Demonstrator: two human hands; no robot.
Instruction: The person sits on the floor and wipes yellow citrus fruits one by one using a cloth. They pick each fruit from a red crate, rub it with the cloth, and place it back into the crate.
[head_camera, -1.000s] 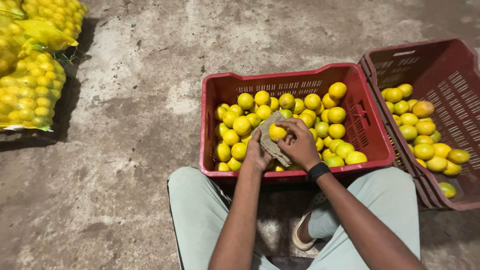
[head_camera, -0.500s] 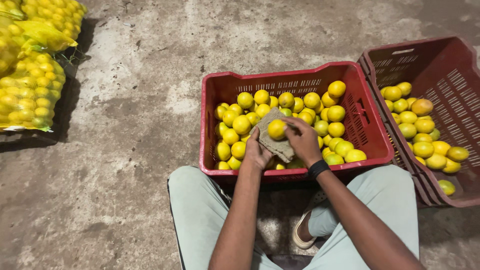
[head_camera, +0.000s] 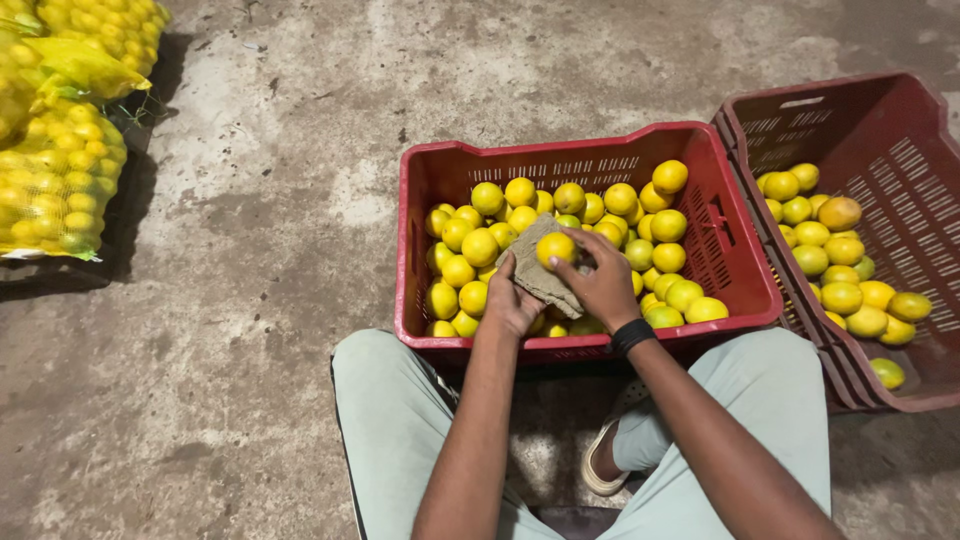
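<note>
Hands over the red slatted plastic crate (head_camera: 720, 250): right hand (head_camera: 600, 285) closes its fingers around a round, smooth yellow fruit (head_camera: 555, 248) (no evident long axis). Left hand (head_camera: 512, 300) grips a coarse, rumpled tan cloth (head_camera: 540, 275) beneath that fruit, above the crate's heaped fruit.

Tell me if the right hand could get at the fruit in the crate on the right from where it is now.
Probably yes. The right hand holds a fruit over the near crate; the right crate sits alongside, open-topped, nothing covering its fruit pile.
</note>
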